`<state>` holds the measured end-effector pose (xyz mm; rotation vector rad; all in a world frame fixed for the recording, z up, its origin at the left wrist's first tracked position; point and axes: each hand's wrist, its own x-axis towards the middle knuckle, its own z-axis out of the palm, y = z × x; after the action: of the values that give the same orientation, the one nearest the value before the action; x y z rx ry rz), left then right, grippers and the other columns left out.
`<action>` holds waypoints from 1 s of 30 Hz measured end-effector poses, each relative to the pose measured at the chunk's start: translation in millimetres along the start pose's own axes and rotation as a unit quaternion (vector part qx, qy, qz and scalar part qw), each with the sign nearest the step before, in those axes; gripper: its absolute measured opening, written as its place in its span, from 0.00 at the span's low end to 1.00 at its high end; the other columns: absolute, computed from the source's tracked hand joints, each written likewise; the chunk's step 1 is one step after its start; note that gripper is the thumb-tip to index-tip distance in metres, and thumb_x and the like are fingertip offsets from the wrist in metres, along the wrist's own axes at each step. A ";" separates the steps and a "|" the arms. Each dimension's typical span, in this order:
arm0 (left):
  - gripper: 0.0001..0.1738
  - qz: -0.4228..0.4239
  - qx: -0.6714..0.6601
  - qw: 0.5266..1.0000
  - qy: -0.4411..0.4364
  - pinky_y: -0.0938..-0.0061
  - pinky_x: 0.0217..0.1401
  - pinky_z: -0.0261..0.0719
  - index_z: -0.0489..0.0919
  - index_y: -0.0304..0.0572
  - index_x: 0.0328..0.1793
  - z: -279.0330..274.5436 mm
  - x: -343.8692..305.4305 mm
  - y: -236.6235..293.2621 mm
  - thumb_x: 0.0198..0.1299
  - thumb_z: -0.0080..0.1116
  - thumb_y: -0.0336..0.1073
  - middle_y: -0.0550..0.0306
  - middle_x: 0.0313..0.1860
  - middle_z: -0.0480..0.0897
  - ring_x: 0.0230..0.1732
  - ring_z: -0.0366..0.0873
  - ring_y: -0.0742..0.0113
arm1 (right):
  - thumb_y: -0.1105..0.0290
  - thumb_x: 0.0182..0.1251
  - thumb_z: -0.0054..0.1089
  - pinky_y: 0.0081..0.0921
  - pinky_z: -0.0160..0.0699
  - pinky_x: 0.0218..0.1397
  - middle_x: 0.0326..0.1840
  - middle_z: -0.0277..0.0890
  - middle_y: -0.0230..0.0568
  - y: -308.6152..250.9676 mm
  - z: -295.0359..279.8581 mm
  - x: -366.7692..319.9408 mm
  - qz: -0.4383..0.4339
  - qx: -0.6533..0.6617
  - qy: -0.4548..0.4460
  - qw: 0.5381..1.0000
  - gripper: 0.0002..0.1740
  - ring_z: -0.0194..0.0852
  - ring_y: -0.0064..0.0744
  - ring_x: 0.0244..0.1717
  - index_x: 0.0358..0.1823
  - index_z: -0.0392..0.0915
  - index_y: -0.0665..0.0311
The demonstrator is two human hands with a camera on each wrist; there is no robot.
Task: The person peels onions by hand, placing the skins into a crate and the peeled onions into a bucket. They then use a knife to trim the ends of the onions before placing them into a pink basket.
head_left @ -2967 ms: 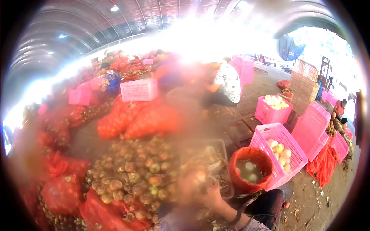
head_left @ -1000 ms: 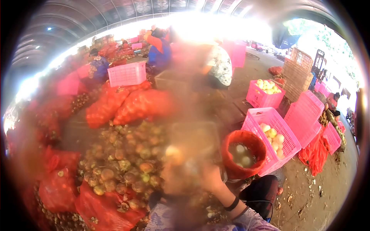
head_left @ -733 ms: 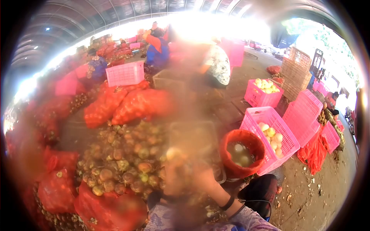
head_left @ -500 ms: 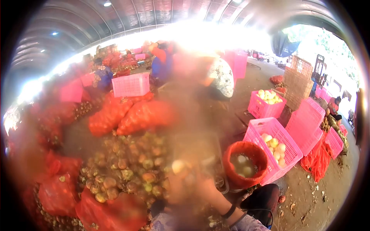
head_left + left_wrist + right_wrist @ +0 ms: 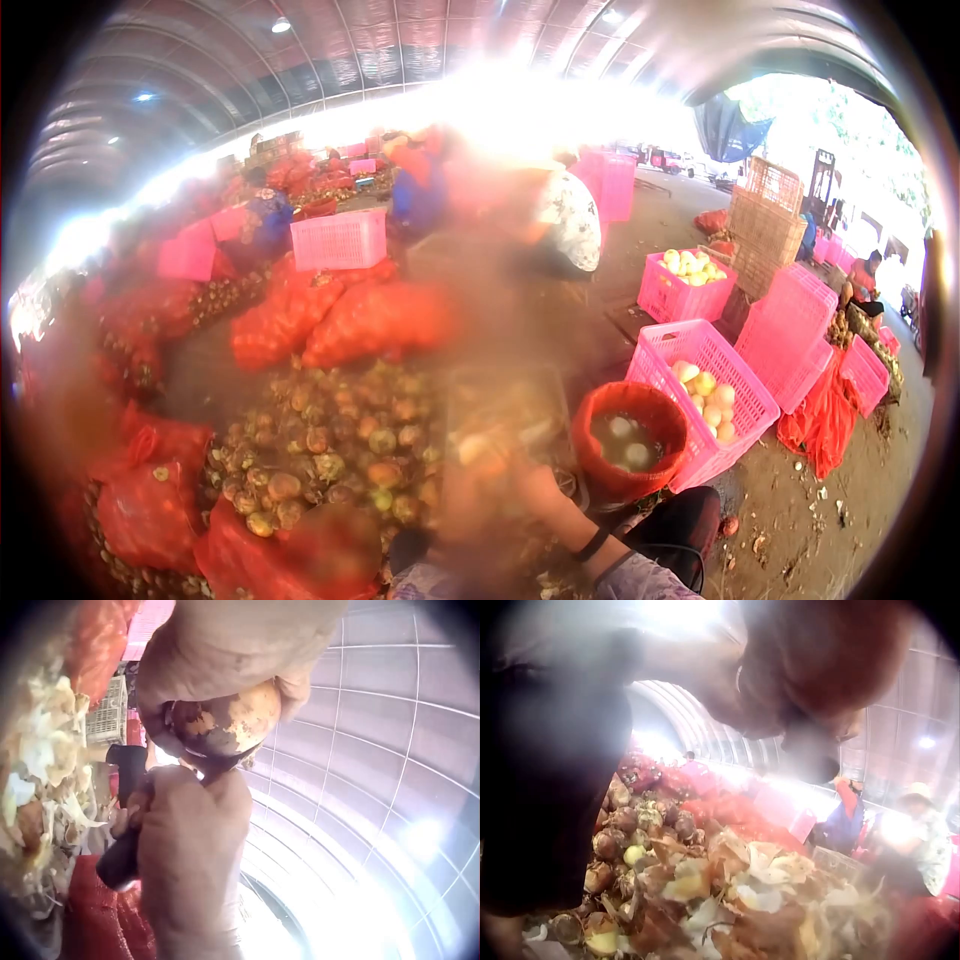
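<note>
In the left wrist view my left hand (image 5: pixel 240 645) grips a round onion (image 5: pixel 229 724) with patchy brown skin. Just below it, my right hand (image 5: pixel 195 855) curls round a dark handle (image 5: pixel 120 862), its fingers close against the onion's underside. Any blade is hidden. From the right wrist, my right hand (image 5: pixel 825 660) looms at the top with the dark handle end (image 5: pixel 810 757) under it. A blur covers both hands in the head view, left (image 5: pixel 475 490) and right (image 5: pixel 535 490), held close together above a pale tray (image 5: pixel 560 385).
Onions (image 5: pixel 330 440) lie heaped at left beside red net bags (image 5: pixel 150 510). At right stand a red-lined bucket (image 5: pixel 600 475) of liquid with pale onions and a pink crate (image 5: pixel 650 350) of peeled onions. Dry peelings (image 5: pixel 757 900) lie below the hands. People sit farther back.
The head view has tilted up from about a second ago, so the surroundings sit lower. Both hands stay close together, and the pale round thing at them looks more smeared.
</note>
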<state>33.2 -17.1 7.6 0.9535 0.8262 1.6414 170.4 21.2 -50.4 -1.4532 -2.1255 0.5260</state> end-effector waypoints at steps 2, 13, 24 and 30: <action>0.21 -0.017 -0.045 0.999 -0.018 0.71 0.52 0.81 0.76 0.37 0.62 -1.3 -0.3 3.4 0.65 0.58 0.37 0.57 0.52 0.81 0.50 0.80 0.67 | 0.63 0.62 0.62 0.46 0.81 0.36 0.37 0.82 0.58 24.1 17.3 8.8 -0.039 -0.094 0.027 0.994 0.36 0.83 0.57 0.32 0.67 0.62 0.77; 0.22 -0.076 -0.071 0.994 -0.036 0.69 0.56 0.80 0.76 0.37 0.63 -31.1 -17.9 -12.8 0.68 0.56 0.42 0.57 0.54 0.80 0.54 0.79 0.66 | 0.63 0.66 0.57 0.39 0.75 0.31 0.45 0.82 0.42 12.5 11.8 -12.0 -0.168 -0.326 0.047 0.929 0.33 0.82 0.35 0.32 0.71 0.65 0.70; 0.28 -0.080 -0.065 0.990 -0.092 0.64 0.66 0.75 0.71 0.37 0.70 -61.3 -14.1 -32.1 0.69 0.53 0.46 0.53 0.61 0.79 0.60 0.78 0.59 | 0.69 0.63 0.61 0.41 0.81 0.38 0.56 0.80 0.47 32.8 19.1 -15.3 -0.101 -0.235 0.082 0.963 0.31 0.85 0.44 0.43 0.69 0.69 0.61; 0.26 -0.041 -0.177 0.982 -0.044 0.67 0.66 0.74 0.72 0.37 0.69 -71.5 -13.5 -23.3 0.71 0.52 0.43 0.56 0.61 0.79 0.60 0.77 0.61 | 0.67 0.61 0.64 0.42 0.84 0.41 0.50 0.81 0.47 55.9 -0.7 -26.4 -0.008 -0.193 0.004 0.981 0.24 0.84 0.48 0.42 0.60 0.75 0.57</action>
<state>-18.3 -29.0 -47.5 0.7257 0.4845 1.5958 220.0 16.2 -87.0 -1.6312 -2.3214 0.1009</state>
